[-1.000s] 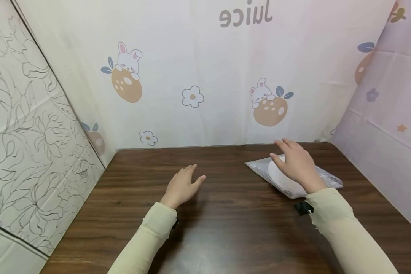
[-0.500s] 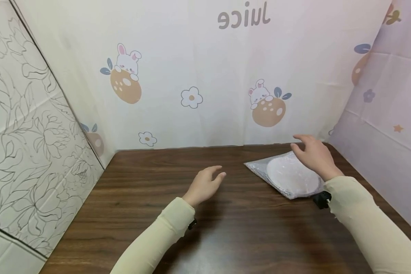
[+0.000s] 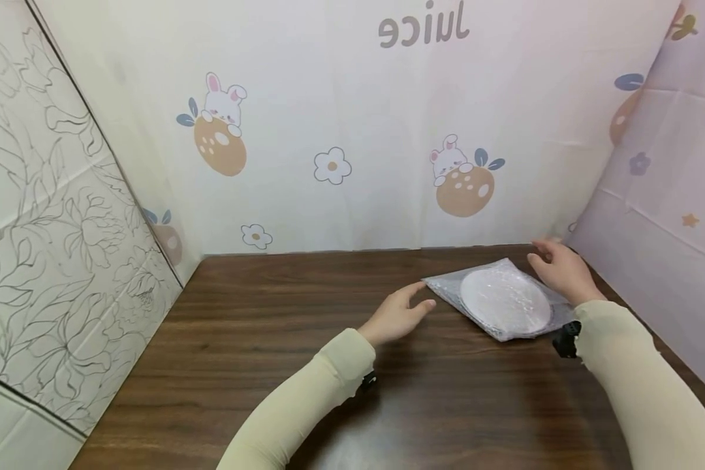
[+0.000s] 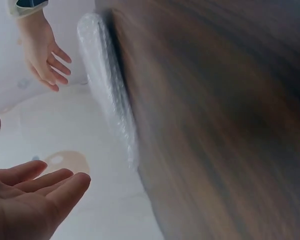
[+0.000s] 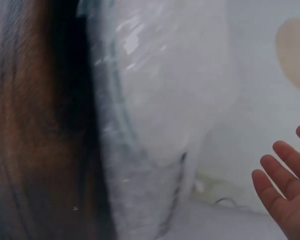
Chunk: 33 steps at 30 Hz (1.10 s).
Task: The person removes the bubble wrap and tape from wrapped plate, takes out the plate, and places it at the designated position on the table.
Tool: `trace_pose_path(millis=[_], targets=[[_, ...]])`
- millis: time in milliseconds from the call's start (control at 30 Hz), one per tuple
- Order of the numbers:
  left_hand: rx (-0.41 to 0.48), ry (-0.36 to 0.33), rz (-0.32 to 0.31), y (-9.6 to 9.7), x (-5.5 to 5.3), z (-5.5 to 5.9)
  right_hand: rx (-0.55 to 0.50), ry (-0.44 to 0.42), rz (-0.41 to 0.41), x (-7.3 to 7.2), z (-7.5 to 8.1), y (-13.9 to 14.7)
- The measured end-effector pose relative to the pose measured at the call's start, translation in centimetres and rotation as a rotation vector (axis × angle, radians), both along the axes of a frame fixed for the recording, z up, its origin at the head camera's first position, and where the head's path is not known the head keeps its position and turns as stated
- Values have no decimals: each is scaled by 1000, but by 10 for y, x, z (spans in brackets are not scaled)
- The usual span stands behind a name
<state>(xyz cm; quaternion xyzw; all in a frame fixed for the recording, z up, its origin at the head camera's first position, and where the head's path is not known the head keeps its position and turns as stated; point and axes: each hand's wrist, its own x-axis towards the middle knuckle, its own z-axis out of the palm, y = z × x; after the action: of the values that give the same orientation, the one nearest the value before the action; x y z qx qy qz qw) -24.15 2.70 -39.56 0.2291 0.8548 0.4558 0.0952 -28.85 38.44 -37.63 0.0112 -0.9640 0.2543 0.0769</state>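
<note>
A clear bubble-wrap bag lies flat on the brown table with a round white disc inside it, like a plate. My left hand is just left of the bag, its fingertips right at the bag's left corner in the head view. Thumb and fingers stand apart and relaxed. On the far right side, my right hand hovers beside the bag with fingers loosely extended, overlapping its right edge. In the left wrist view the wrapped bundle shows edge-on between the table and both hands. Neither hand grips anything.
The dark wood-grain table reaches back to a white printed curtain. A flower-patterned panel stands at the left, and another curtain hangs close along the right edge.
My left hand has moved right and slightly forward, up to the bag's left corner. The right hand has shifted right from above the disc to the bag's right side, uncovering the disc.
</note>
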Motion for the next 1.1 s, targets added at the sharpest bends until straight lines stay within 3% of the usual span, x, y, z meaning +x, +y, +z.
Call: trace_pose_path(millis=[333,500,700,1100], targets=[[37,-180,33,35,-8,-12,26,-92,11,-5,-20,16],[12,-243,59,49,-7,-16,31,-142,2,-6,-26,19],[-6,-268,91,62,-10,-17,48,-186,-8,-8,-32,21],[9,-285,162,78,-17,-24,39,-193,2,-8,-43,21]])
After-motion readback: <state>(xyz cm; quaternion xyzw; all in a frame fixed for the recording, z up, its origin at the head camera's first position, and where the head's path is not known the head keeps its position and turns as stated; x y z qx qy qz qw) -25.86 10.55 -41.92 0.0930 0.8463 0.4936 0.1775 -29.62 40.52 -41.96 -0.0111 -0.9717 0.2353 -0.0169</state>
